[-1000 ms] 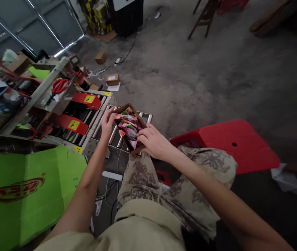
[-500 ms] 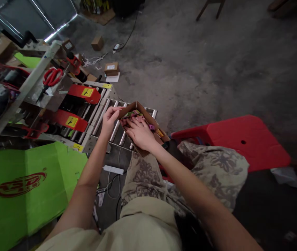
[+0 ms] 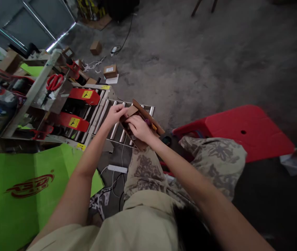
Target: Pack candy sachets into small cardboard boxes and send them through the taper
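A small open cardboard box (image 3: 146, 112) rests on the end of the roller conveyor (image 3: 114, 132), just beyond my knee. My left hand (image 3: 115, 115) is closed on its left corner, fingers pinching a short flap. Over the opening lies my right hand (image 3: 139, 128), fingers bent together with their tips at the same end flap. The long far-side flap stands up. Purple and yellow bits (image 3: 150, 124) show inside beside my right hand, too small to name. Most of the contents are hidden by that hand and the flap.
Left of the rollers stands a taping machine with red guides (image 3: 79, 122) and red-handled scissors (image 3: 54, 82) on it. A green printed sheet (image 3: 20, 209) is at lower left, a power strip (image 3: 117, 169) on the floor. To the right is a red plastic stool (image 3: 250, 132).
My right hand has shifted from lying flat on the pink contents to bent fingers at the left end. An end flap is now folded inward. My left hand has moved slightly toward it.
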Demonstrator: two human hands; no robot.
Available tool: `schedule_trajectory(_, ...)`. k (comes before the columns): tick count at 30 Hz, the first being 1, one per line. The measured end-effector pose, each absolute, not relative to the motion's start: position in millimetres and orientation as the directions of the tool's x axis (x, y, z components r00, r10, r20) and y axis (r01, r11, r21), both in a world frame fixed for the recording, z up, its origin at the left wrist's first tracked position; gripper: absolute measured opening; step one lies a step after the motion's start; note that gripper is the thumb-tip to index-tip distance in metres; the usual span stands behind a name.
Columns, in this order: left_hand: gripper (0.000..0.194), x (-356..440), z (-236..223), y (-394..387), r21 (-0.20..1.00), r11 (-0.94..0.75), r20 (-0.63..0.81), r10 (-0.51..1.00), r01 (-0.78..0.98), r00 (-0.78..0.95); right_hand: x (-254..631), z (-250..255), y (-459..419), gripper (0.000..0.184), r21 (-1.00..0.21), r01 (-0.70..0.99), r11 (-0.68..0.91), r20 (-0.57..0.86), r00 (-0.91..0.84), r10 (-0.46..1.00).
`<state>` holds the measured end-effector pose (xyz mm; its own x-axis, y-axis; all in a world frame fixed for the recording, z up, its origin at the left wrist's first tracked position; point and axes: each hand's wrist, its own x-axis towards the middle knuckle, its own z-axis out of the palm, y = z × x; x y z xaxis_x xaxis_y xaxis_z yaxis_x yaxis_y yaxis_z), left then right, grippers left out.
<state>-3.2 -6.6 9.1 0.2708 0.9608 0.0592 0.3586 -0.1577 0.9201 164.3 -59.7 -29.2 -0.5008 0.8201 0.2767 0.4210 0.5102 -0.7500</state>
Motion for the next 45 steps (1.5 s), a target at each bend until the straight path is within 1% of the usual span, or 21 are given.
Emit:
schedule_trajectory(3,0.039,-1,2,-2,0.907,-0.143,0.062,0.976,0.396,0.209,166,-16,-65,0.036,-0.759,0.359,0.543,0.412,-0.381,0.828)
schedule_trajectory(5,0.034,2,-4,0,0.87,-0.14,0.068,0.984,0.473,0.167,171,-1,-76,0.038,-0.757,0.326,0.566,0.482,-0.306,0.821)
schedule_trajectory(8,0.015,11,-14,1,0.71,-0.197,0.206,0.976,0.676,0.069,190,24,-105,0.037,-0.718,0.343,0.605,0.553,-0.247,0.796)
schedule_trajectory(10,0.01,19,-20,2,0.566,-0.223,0.296,0.953,0.794,0.057,206,31,-130,0.034,-0.695,0.444,0.566,0.515,-0.242,0.822)
schedule_trajectory(11,0.011,23,-22,2,0.513,-0.226,0.303,0.95,0.828,0.071,212,30,-142,0.033,-0.686,0.516,0.513,0.465,-0.231,0.855)
schedule_trajectory(13,0.011,29,-24,1,0.459,-0.224,0.251,0.961,0.86,0.116,220,23,-163,0.036,-0.652,0.653,0.384,0.335,-0.206,0.919)
schedule_trajectory(16,0.017,30,-23,1,0.438,-0.222,0.169,0.972,0.871,0.162,218,7,-176,0.051,-0.576,0.776,0.258,0.171,-0.194,0.966)
schedule_trajectory(19,0.019,28,-19,0,0.405,-0.241,0.14,0.97,0.882,0.201,208,1,-164,0.059,-0.548,0.809,0.213,0.069,-0.21,0.975)
schedule_trajectory(22,0.02,26,-16,-2,0.376,-0.268,0.124,0.963,0.887,0.238,196,5,-136,0.059,-0.568,0.803,0.179,-0.008,-0.223,0.975)
schedule_trajectory(25,0.029,24,-14,-5,0.38,-0.307,0.109,0.951,0.872,0.288,185,7,-105,0.056,-0.548,0.826,0.129,-0.127,-0.235,0.964)
schedule_trajectory(27,0.039,24,-12,-7,0.369,-0.324,0.085,0.945,0.871,0.316,180,5,-91,0.055,-0.508,0.853,0.123,-0.204,-0.257,0.944)
schedule_trajectory(28,0.049,24,-10,-8,0.359,-0.317,0.062,0.947,0.878,0.317,178,4,-86,0.055,-0.492,0.861,0.131,-0.229,-0.273,0.934)
schedule_trajectory(30,0.07,27,-8,-7,0.337,-0.267,-0.009,0.958,0.903,0.287,178,2,-84,0.056,-0.481,0.864,0.15,-0.247,-0.298,0.922)
schedule_trajectory(31,0.076,29,-7,-6,0.325,-0.237,-0.051,0.962,0.915,0.267,179,1,-86,0.056,-0.486,0.861,0.153,-0.243,-0.301,0.922)
schedule_trajectory(33,0.077,33,-5,-3,0.302,-0.191,-0.123,0.964,0.934,0.236,183,5,-94,0.054,-0.513,0.838,0.186,-0.18,-0.318,0.931)
schedule_trajectory(35,0.073,35,-5,0,0.278,-0.172,-0.16,0.962,0.945,0.222,192,16,-104,0.044,-0.551,0.782,0.29,-0.015,-0.357,0.934)
schedule_trajectory(37,0.07,34,-7,2,0.284,-0.17,-0.154,0.963,0.943,0.22,203,31,-111,0.041,-0.569,0.726,0.386,0.202,-0.332,0.921)
schedule_trajectory(39,0.074,29,-12,3,0.349,-0.199,-0.1,0.964,0.916,0.247,214,41,-114,0.049,-0.582,0.724,0.371,0.332,-0.205,0.921)
schedule_trajectory(41,0.079,22,-18,3,0.483,-0.258,0.021,0.959,0.837,0.283,219,39,-118,0.064,-0.601,0.733,0.318,0.325,-0.14,0.935)
schedule_trajectory(43,0.074,16,-23,1,0.617,-0.318,0.205,0.948,0.719,0.244,215,24,-126,0.073,-0.604,0.717,0.348,0.262,-0.234,0.936)
schedule_trajectory(45,0.067,16,-27,-10,0.667,-0.368,0.386,0.914,0.648,0.122,208,4,-136,0.075,-0.595,0.688,0.416,0.222,-0.357,0.907)
